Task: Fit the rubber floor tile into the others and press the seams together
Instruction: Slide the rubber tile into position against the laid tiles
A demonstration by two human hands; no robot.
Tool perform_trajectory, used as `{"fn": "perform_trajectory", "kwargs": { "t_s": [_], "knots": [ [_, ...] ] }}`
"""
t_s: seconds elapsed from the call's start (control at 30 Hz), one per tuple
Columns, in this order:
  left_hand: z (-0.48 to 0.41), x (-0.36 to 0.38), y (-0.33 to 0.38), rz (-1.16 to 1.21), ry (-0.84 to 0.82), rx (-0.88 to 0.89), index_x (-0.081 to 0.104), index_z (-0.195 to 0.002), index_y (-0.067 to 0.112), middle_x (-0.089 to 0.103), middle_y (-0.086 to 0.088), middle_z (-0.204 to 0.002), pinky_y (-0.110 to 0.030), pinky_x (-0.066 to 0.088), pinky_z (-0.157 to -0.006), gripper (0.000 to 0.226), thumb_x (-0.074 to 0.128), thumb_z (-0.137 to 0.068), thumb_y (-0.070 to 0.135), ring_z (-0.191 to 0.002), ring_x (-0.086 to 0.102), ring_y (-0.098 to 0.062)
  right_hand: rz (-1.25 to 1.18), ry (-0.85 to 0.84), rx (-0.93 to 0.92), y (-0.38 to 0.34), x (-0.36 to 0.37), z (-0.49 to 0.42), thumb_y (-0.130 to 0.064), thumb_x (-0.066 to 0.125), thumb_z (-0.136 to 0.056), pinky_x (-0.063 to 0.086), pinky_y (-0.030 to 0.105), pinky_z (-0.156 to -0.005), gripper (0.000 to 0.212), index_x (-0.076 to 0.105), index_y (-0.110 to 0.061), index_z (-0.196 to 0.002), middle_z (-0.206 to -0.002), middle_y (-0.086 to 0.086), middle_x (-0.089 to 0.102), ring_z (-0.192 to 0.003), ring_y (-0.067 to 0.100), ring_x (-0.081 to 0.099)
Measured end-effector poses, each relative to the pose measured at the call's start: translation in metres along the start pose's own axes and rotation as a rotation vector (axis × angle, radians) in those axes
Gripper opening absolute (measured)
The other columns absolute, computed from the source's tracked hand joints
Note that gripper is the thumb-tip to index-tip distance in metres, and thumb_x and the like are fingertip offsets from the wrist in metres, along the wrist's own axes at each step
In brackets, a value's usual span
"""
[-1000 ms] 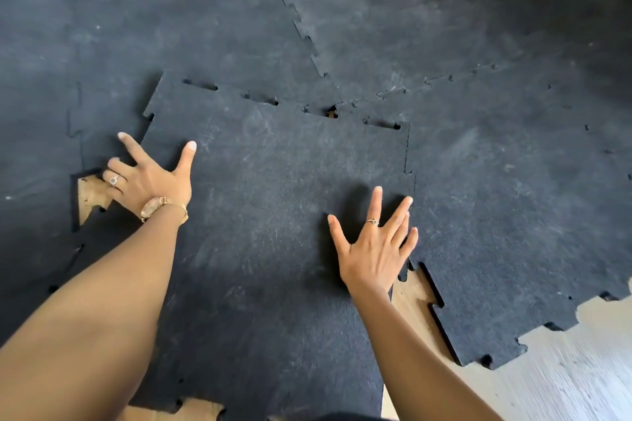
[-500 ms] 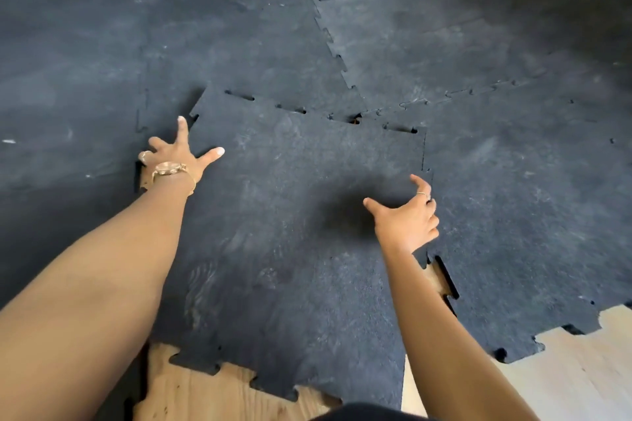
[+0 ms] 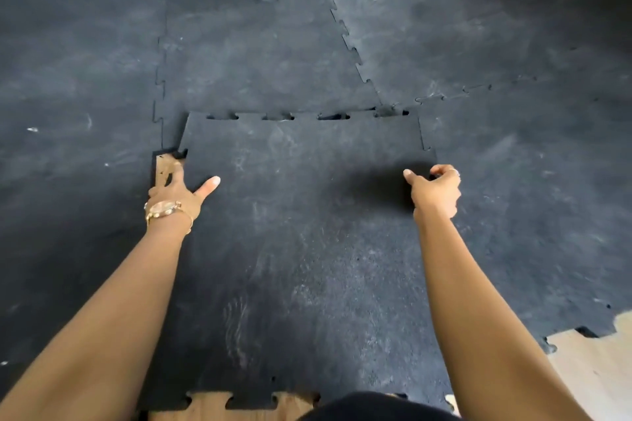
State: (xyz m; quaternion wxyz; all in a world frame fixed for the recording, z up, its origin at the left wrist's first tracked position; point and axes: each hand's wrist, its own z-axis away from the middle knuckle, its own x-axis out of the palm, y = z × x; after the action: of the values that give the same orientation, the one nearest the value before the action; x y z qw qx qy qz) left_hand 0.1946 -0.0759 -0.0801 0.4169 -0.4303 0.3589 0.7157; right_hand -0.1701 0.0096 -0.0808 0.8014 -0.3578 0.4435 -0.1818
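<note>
A loose black rubber tile [image 3: 301,232] with jigsaw edges lies in front of me among the laid black tiles [image 3: 256,55]. Its far edge sits against the neighbours with dark gaps at the tabs [image 3: 333,116]. My left hand [image 3: 181,190] grips the tile's left edge, fingers under it and thumb flat on top, beside a patch of bare wood [image 3: 163,167]. My right hand [image 3: 435,190] is curled over the tile's right edge, fingers tucked at the seam with the right-hand tile [image 3: 533,215].
Bare wooden floor [image 3: 595,372] shows at the lower right and along the near edge under the tile's tabs [image 3: 212,403]. Laid tiles cover the floor ahead and to both sides. A dark garment [image 3: 372,408] sits at the bottom edge.
Both hands went from lying flat on the tile to gripping its left and right edges. The tile now sits squarer to the laid tiles, its far edge closer to them. My view shifted back.
</note>
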Motion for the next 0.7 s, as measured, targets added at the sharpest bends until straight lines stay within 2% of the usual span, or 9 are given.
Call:
{"fn": "perform_trajectory", "kwargs": {
  "t_s": [0.1, 0.23, 0.33, 0.4, 0.5, 0.53, 0.6, 0.7],
  "knots": [
    [0.013, 0.001, -0.015, 0.056, -0.009, -0.082, 0.008, -0.153, 0.041, 0.04, -0.03, -0.131, -0.059, 0.043, -0.089, 0.089, 0.039, -0.079, 0.08, -0.113, 0.048, -0.053, -0.034, -0.03, -0.001, -0.008, -0.002, 0.009, -0.025, 0.078, -0.08, 0.036, 0.045, -0.104, 0.038, 0.044, -0.023, -0.097, -0.119, 0.003, 0.062, -0.111, 0.028, 0.059],
    [0.016, -0.006, -0.025, 0.037, -0.032, -0.114, 0.003, -0.152, 0.046, 0.043, -0.03, -0.126, -0.051, 0.044, -0.077, 0.091, 0.039, -0.077, 0.081, -0.108, 0.053, -0.049, -0.045, 0.062, -0.117, -0.027, 0.0, 0.018, -0.022, 0.078, -0.08, 0.037, 0.043, -0.099, 0.035, 0.044, -0.023, -0.09, -0.107, 0.002, 0.064, -0.098, 0.026, 0.061],
    [0.016, -0.006, -0.033, 0.043, -0.058, -0.162, 0.005, -0.154, 0.042, 0.042, -0.029, -0.129, -0.043, 0.039, -0.067, 0.092, 0.036, -0.077, 0.082, -0.092, 0.057, -0.043, -0.031, 0.09, -0.233, -0.046, 0.01, 0.02, -0.022, 0.079, -0.077, 0.036, 0.039, -0.093, 0.034, 0.046, -0.024, -0.084, -0.093, -0.004, 0.058, -0.085, 0.019, 0.056],
    [0.02, -0.006, -0.034, 0.046, -0.045, -0.186, 0.006, -0.154, 0.04, 0.042, -0.029, -0.131, -0.041, 0.036, -0.064, 0.094, 0.035, -0.076, 0.083, -0.087, 0.057, -0.042, -0.026, 0.047, -0.225, -0.049, 0.015, 0.015, -0.023, 0.078, -0.078, 0.035, 0.038, -0.094, 0.032, 0.048, -0.023, -0.086, -0.093, -0.006, 0.056, -0.091, 0.019, 0.058],
    [0.026, -0.003, -0.038, 0.051, -0.048, -0.187, 0.006, -0.154, 0.039, 0.042, -0.027, -0.13, -0.043, 0.035, -0.06, 0.094, 0.035, -0.076, 0.083, -0.095, 0.055, -0.044, 0.045, -0.042, -0.136, -0.033, 0.023, 0.007, -0.027, 0.075, -0.083, 0.039, 0.045, -0.104, 0.028, 0.055, -0.018, -0.1, -0.109, 0.001, 0.062, -0.109, 0.026, 0.06],
    [0.028, -0.003, -0.039, 0.053, -0.046, -0.186, 0.006, -0.154, 0.04, 0.041, -0.027, -0.13, -0.044, 0.037, -0.063, 0.094, 0.035, -0.076, 0.083, -0.103, 0.054, -0.047, 0.058, -0.057, -0.112, -0.029, 0.024, 0.005, -0.028, 0.074, -0.084, 0.04, 0.046, -0.104, 0.031, 0.056, -0.017, -0.105, -0.115, 0.003, 0.063, -0.111, 0.028, 0.059],
    [0.029, -0.004, -0.038, 0.062, -0.042, -0.189, 0.005, -0.154, 0.039, 0.04, -0.027, -0.132, -0.051, 0.043, -0.078, 0.093, 0.036, -0.078, 0.081, -0.114, 0.049, -0.049, 0.073, -0.066, -0.092, -0.027, 0.027, 0.004, -0.03, 0.074, -0.084, 0.04, 0.047, -0.104, 0.032, 0.057, -0.016, -0.107, -0.119, 0.007, 0.063, -0.113, 0.03, 0.059],
    [0.029, -0.013, -0.029, 0.058, -0.086, -0.203, 0.007, -0.156, 0.03, 0.047, -0.027, -0.126, -0.052, 0.042, -0.093, 0.094, 0.04, -0.081, 0.078, -0.118, 0.049, -0.047, 0.071, -0.069, -0.096, -0.028, 0.028, 0.002, -0.03, 0.073, -0.084, 0.04, 0.047, -0.105, 0.028, 0.057, -0.018, -0.103, -0.117, 0.008, 0.064, -0.113, 0.03, 0.059]
  ]
}}
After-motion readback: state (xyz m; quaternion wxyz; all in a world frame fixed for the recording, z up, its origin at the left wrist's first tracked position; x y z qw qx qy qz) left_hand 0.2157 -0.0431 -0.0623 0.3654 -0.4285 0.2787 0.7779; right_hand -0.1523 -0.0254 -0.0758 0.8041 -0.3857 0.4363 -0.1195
